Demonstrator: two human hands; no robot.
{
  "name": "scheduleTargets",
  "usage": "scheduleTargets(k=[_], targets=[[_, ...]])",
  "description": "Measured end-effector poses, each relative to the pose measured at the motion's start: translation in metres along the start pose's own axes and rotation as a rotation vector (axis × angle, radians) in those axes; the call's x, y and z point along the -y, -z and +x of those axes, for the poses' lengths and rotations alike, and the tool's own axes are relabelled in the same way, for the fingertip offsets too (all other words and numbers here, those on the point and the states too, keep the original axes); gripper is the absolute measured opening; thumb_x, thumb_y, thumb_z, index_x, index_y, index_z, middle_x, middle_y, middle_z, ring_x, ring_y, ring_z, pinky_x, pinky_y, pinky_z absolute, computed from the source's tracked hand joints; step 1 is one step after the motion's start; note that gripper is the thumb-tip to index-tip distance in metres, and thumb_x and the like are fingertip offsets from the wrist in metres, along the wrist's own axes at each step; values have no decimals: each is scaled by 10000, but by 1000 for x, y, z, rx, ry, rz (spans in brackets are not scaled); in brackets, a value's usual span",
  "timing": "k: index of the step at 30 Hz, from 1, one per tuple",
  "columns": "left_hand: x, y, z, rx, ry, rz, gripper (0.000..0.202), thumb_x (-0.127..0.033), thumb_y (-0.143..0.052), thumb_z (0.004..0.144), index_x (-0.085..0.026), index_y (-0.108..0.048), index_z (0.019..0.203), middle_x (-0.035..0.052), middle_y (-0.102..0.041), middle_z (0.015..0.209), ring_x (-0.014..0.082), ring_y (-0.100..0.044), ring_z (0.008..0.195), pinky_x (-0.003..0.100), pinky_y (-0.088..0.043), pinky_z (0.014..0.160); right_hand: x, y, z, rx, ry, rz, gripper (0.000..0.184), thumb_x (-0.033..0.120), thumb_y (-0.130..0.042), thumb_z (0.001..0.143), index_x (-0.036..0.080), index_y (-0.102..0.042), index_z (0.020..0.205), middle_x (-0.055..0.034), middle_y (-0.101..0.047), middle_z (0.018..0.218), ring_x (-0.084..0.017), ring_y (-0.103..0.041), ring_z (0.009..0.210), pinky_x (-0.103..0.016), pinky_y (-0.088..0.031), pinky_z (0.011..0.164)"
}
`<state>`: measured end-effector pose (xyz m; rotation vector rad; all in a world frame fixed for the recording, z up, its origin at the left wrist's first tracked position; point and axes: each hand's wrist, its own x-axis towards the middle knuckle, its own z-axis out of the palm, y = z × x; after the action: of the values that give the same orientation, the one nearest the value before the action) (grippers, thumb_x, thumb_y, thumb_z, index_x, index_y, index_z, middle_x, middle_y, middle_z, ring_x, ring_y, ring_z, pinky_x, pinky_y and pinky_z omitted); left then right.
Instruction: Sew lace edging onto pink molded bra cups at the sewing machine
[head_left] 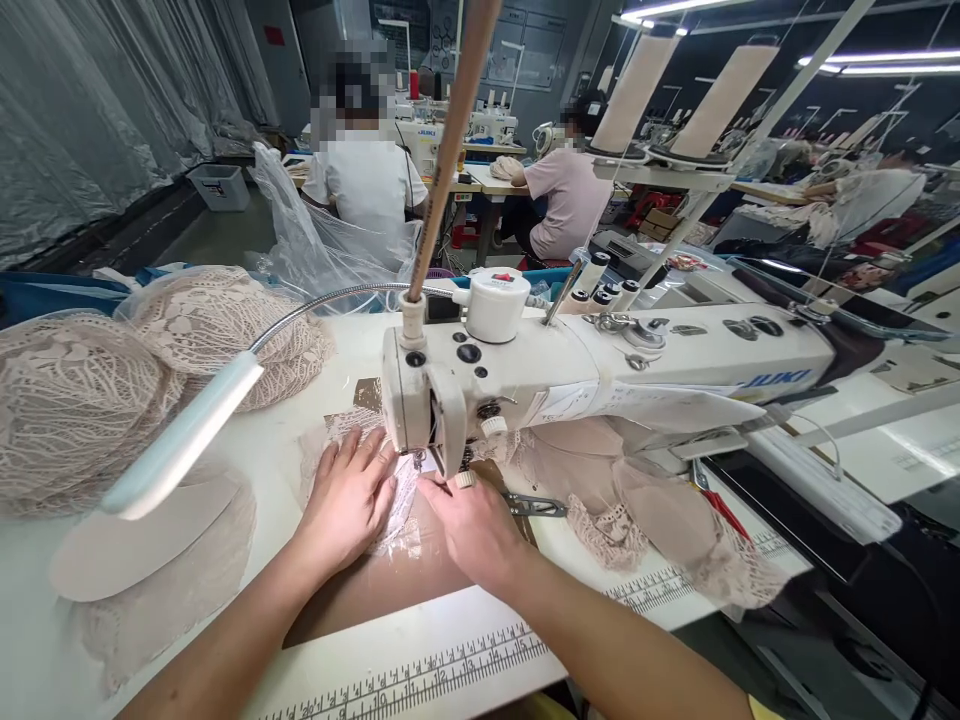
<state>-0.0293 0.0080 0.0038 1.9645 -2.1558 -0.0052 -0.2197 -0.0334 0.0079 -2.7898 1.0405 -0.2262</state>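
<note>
A white sewing machine stands in front of me, its needle and presser foot down over a piece of pale lace fabric. My left hand lies flat on the lace, left of the needle, fingers spread. Just right of the presser foot, my right hand has its fingers drawn together at the lace edge; the machine head partly hides them. Beneath both hands is a brown taped sheet. A pair of thread snips lies beside my right hand.
Stacked lace bra cups sit at left, near a flat beige cup piece. A lamp hangs over them. More lace pieces lie right. A printed ruler runs along the front edge. Two people sit ahead.
</note>
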Motion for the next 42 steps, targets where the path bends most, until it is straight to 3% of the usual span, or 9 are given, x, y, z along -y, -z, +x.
scheduleTargets(k=[3, 9, 16, 21, 24, 29, 33, 35, 42], targets=[[7, 7, -6, 67, 54, -77, 410, -206, -445, 841, -173, -583, 1226, 119, -521, 1369, 391, -342, 1324, 635, -281, 1044, -6, -7, -3, -125, 54, 100, 433, 10, -461, 761, 177, -623, 1126, -90, -629, 945, -194, -562, 774, -280, -432, 649], [1, 43, -48, 365, -273, -487, 486, -116, -509, 766, -337, -620, 1184, -40, -485, 1419, 280, -361, 1356, 515, -283, 1127, -15, -9, -7, -297, 197, 387, 299, 83, -426, 852, 164, -668, 1007, -63, -664, 869, -168, -604, 784, -266, -480, 707], [-6, 39, -65, 133, -1, -436, 346, -309, -451, 924, -256, -607, 1228, 51, -549, 1359, 247, -511, 1240, 399, -461, 1031, -15, -9, -8, -298, 243, 447, 342, 41, -418, 778, 162, -677, 966, -51, -666, 851, -156, -597, 759, -249, -483, 681], [-19, 23, -44, 145, -229, -222, 368, -268, -466, 911, -181, -609, 1240, 104, -565, 1339, 314, -462, 1272, 551, -407, 1042, -13, -5, -9, -197, 228, 318, 364, 67, -428, 799, 158, -640, 1081, -56, -645, 920, -166, -571, 825, -268, -449, 735], [-27, 24, -36, 181, -293, -168, 369, -218, -437, 918, -157, -601, 1242, 107, -566, 1338, 297, -472, 1263, 546, -401, 1047, -13, -4, -9, -104, 199, 155, 304, 79, -446, 822, 178, -659, 1016, -45, -610, 859, -174, -534, 800, -282, -408, 714], [-23, 24, -43, 196, -272, -149, 380, -199, -445, 910, -173, -581, 1263, 101, -541, 1365, 301, -436, 1294, 538, -399, 1053, -21, -3, -7, -150, 163, 143, 298, 52, -463, 808, 191, -684, 953, -22, -593, 799, -149, -497, 727, -262, -362, 673], [-14, 22, -53, 176, -248, -217, 398, -197, -474, 898, -207, -555, 1287, 81, -514, 1393, 295, -400, 1326, 533, -390, 1071, -27, 3, -6, -138, 113, 134, 204, 56, -522, 733, 157, -623, 588, -15, -533, 626, -141, -443, 635, -260, -324, 609], [-11, 23, -54, 162, -260, -260, 389, -194, -481, 897, -220, -561, 1277, 73, -515, 1393, 284, -401, 1328, 512, -392, 1077, -26, 6, -5, -147, 105, 135, 192, 66, -524, 726, 154, -605, 576, -17, -524, 611, -144, -430, 633, -264, -315, 601], [-8, 30, -52, 155, -280, -311, 391, -164, -486, 884, -236, -575, 1258, 76, -540, 1366, 282, -423, 1311, 493, -414, 1061, -30, 7, -7, -111, 255, 251, 220, 36, -464, 635, 174, -518, 472, 4, -515, 536, -138, -397, 596, -261, -325, 624]])
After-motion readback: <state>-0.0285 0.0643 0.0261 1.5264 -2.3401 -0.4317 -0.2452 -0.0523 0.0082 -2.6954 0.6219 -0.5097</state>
